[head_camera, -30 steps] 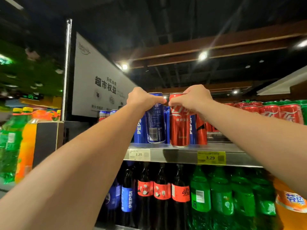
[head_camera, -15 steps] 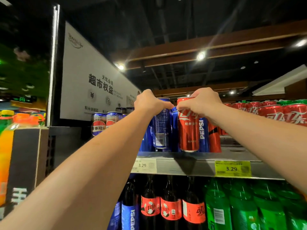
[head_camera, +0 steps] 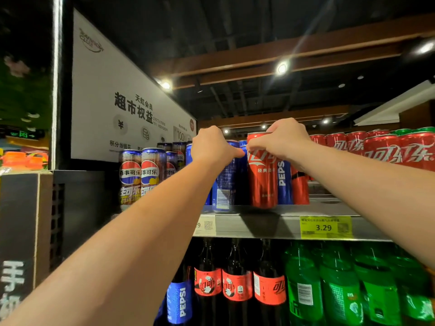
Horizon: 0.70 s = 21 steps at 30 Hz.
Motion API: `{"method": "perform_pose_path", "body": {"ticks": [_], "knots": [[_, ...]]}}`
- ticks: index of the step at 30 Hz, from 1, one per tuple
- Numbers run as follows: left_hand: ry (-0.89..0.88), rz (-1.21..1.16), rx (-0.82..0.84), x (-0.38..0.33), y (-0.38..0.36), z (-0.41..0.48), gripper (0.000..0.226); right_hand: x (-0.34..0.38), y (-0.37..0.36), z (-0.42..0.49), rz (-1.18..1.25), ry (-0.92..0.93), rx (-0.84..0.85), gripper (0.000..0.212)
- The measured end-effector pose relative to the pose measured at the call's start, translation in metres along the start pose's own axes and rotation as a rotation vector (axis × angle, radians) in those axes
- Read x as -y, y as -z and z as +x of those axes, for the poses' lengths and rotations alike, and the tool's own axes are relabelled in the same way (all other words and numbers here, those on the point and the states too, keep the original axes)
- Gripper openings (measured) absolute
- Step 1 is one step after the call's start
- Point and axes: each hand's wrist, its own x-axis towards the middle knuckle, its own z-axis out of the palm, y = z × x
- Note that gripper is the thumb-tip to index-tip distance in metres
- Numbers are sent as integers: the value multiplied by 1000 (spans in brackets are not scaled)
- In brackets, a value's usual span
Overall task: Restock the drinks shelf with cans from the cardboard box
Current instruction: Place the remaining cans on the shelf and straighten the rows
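Observation:
Both arms reach up to the grey metal drinks shelf (head_camera: 270, 224). My left hand (head_camera: 211, 144) grips the top of a tall blue Pepsi can (head_camera: 223, 187) standing at the shelf's front edge. My right hand (head_camera: 282, 137) grips the top of a tall red cola can (head_camera: 262, 180) beside it, also upright on the shelf. More blue Pepsi cans (head_camera: 284, 180) and a red can (head_camera: 300, 187) stand just behind. The cardboard box is out of view.
Dark Pepsi cans (head_camera: 141, 172) stand at the shelf's left, red cola cans (head_camera: 388, 151) and green cans at the right. A white sign panel (head_camera: 113, 95) rises behind. Cola, Pepsi and green bottles (head_camera: 339, 283) fill the shelf below. A yellow price tag (head_camera: 326, 227) reads 3.29.
The view has moved closer and turned right. Both hands stay on the tops of the two cans, which now stand slightly further left along the shelf front.

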Motion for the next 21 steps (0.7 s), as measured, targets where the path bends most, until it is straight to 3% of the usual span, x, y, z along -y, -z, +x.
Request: {"method": "perform_pose_path", "body": {"ticks": [9,13,17,21], "knots": [[-25,98,-20,2,0,-7,47,-3,-3,-4,-17,-5,-5,51],[-96,117,-64,1,7,-12,59,-3,-3,-1,-21,3,-15,52],[-249,-109,-115,-9,12,-25,24,-6,0,3,-5,-19,-22,54],[-155,-431,-2,-28,2,-40,29,-14,8,4,-5,-54,-48,52]]}}
